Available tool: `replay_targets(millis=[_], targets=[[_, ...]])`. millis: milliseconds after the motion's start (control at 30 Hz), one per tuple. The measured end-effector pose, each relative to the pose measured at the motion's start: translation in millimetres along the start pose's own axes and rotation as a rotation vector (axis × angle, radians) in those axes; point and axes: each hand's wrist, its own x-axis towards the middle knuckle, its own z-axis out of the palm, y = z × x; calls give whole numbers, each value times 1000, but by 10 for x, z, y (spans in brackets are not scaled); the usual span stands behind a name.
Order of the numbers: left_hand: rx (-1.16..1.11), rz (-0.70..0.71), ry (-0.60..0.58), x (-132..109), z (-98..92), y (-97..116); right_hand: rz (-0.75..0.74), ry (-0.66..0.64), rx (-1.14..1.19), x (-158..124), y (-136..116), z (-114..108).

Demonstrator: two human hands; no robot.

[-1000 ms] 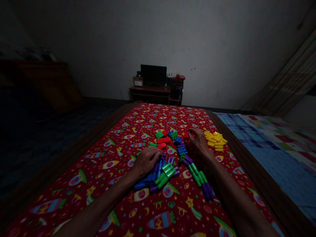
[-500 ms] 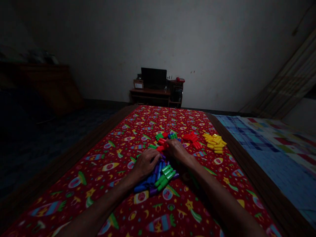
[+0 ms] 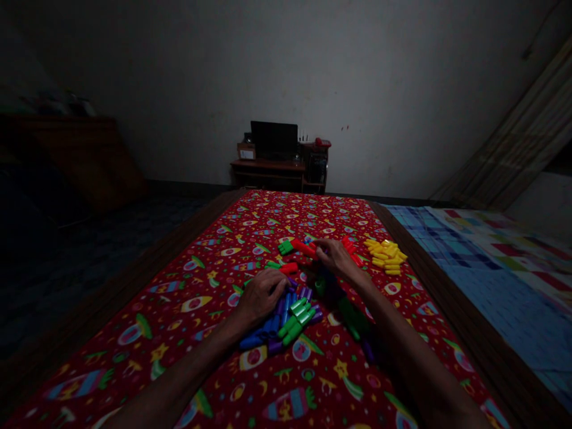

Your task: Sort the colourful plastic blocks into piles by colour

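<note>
My right hand (image 3: 333, 255) is closed, its fingertips pinching a red bullet-shaped plastic block (image 3: 305, 247) above the bed. Just left of that block lies a green block cluster (image 3: 285, 247). My left hand (image 3: 264, 292) rests loosely curved at the left edge of the blue blocks (image 3: 273, 325), thumb apart, with no block visible in it; its fingertips are partly hidden. Purple blocks (image 3: 306, 293) lie among the blue ones. On top sits a group of green blocks (image 3: 297, 320). Another red block (image 3: 288, 269) lies beyond my left hand.
Partly behind my right hand is a red pile (image 3: 353, 250). Yellow blocks (image 3: 386, 256) are heaped farther right. Shaded green blocks (image 3: 353, 319) lie under my right forearm. A red patterned cloth (image 3: 201, 333) covers the surface. A desk with a monitor (image 3: 274, 138) stands beyond.
My right hand has moved right and slightly away from me with the red block, uncovering cloth and purple blocks. My left hand has stayed nearly in place. The view has shifted slightly.
</note>
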Motion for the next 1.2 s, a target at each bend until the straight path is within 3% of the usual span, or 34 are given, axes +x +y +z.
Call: replay_targets(millis=[133,300,467,533,700,900,1100,1200], targets=[[-43,-17,4,1,3,8,47,-82,138,6,20,-42],[-193,-186,191,22,21,-46,-9,-221,214,-50,-185,19],[-98,-105,17,-2,27,-72,-111,-269,279,-80,-356,27],[-56,-91,15,-14,28,-58,-83,-216,244,-49,-268,-42],[-30,-78,23,-5,16,-26,124,78,-24,-4,242,-317],[-24,-82,12,-1,-2,-3,215,114,-272,-138,577,-350],[-145,-226,29,-13,23,-11,170,257,-263,-112,443,-291],[-166,-242,49,-11,25,-17,85,167,-58,-109,103,-243]])
